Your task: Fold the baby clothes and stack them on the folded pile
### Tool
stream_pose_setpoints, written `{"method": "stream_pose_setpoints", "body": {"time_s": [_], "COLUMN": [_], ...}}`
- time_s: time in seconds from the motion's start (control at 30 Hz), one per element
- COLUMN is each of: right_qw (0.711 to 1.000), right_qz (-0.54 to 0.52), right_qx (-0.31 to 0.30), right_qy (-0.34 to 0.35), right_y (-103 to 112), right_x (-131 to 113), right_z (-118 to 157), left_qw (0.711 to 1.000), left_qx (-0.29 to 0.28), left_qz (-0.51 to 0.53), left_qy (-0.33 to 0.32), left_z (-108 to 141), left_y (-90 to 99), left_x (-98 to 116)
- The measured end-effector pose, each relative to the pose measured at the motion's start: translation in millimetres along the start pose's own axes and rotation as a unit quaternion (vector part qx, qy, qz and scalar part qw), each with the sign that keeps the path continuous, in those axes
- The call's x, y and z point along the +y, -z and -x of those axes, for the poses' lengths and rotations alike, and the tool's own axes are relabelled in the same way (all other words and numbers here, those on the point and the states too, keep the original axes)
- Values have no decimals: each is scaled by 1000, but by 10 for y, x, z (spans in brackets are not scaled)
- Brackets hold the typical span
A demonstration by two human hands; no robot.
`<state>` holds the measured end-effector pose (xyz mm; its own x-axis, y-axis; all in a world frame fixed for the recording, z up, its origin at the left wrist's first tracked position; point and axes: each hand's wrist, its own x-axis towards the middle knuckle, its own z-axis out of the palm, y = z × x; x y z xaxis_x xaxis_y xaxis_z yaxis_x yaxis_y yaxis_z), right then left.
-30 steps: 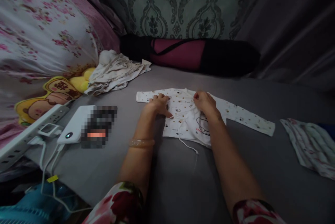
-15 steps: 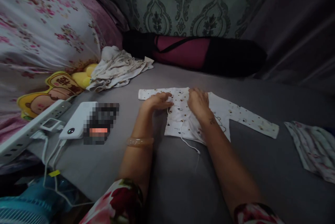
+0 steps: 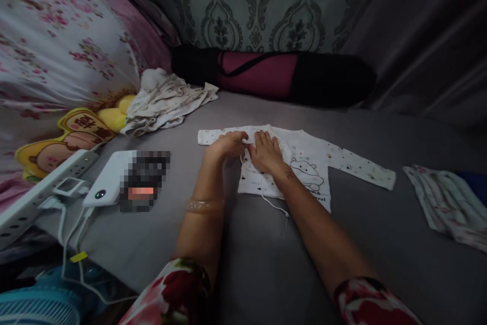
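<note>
A small white baby shirt [image 3: 319, 155] with a cartoon animal and dotted long sleeves lies spread on the grey sheet. My right hand [image 3: 266, 153] rests flat on its left front panel, fingers stretched out. Beside it, my left hand [image 3: 229, 145] touches the shirt near the left sleeve, fingers slightly bent and thumb apart, holding nothing I can see. From the shirt's lower edge a white tie cord [image 3: 274, 205] trails toward me. Part of the left panel is hidden under my hands.
At left are a power strip [image 3: 23, 213], a white power bank [image 3: 108, 183] with cables, a yellow plush [image 3: 81, 135] and crumpled clothes [image 3: 167, 102]. A long black-and-maroon bag [image 3: 258, 74] lies along the wall. Folded cloth [image 3: 441, 203] sits at right, a blue fan [image 3: 41, 304] below left.
My right hand has moved left and flattened onto the shirt's left panel, uncovering the cartoon print. The left hand stays nearly in place. The view has shifted slightly.
</note>
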<state>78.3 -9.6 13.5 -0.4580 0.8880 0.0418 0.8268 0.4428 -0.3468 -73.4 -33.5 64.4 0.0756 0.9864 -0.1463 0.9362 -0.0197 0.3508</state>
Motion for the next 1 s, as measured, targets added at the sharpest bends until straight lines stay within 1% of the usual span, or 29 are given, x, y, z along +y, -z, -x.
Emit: {"method": "stream_pose_setpoints", "body": {"time_s": [0.07,0.13,0.23,0.27,0.3,0.37,0.4,0.47,0.57,0.63,0.67,0.7,0.77,0.83,0.9,1.0], "right_qw": [997,989,969,963,958,956,959,967,979,987,991,995,999,999,999,999], "right_qz": [-70,-147,-204,-219,-231,-236,-227,-193,-123,-66,-41,-27,-20,-10,-1,-4], "right_qx": [-3,22,132,139,132,92,74,58,69,78,71,49,-15,-45,-48,-48], "right_qy": [17,22,-43,-74,-106,-147,-155,-153,-145,-123,-103,-77,-32,-16,-19,-15], "right_y": [184,421,725,781,809,795,765,698,648,656,664,670,664,630,581,528], "right_x": [36,148,442,554,661,836,897,949,849,676,569,456,243,93,35,89], "right_z": [-37,-72,-53,-18,29,154,224,364,570,725,812,903,1083,1226,1306,1321], "left_qw": [1000,999,997,995,992,987,987,989,989,989,989,990,992,993,993,994], "left_qx": [0,-5,-12,-17,-24,-31,-24,7,53,67,69,68,61,56,56,58], "left_qz": [15,34,71,92,116,151,157,150,133,123,119,115,105,95,85,67], "left_qy": [-12,-11,-31,-42,-47,-36,-22,9,43,46,45,44,45,49,57,68], "left_z": [-2,3,10,7,-2,-32,-51,-89,-122,-126,-127,-127,-134,-145,-156,-159], "left_y": [19,48,67,52,23,-80,-149,-301,-491,-561,-581,-595,-611,-623,-633,-638], "left_x": [74,187,409,487,562,698,756,849,927,945,946,944,937,930,928,934]}}
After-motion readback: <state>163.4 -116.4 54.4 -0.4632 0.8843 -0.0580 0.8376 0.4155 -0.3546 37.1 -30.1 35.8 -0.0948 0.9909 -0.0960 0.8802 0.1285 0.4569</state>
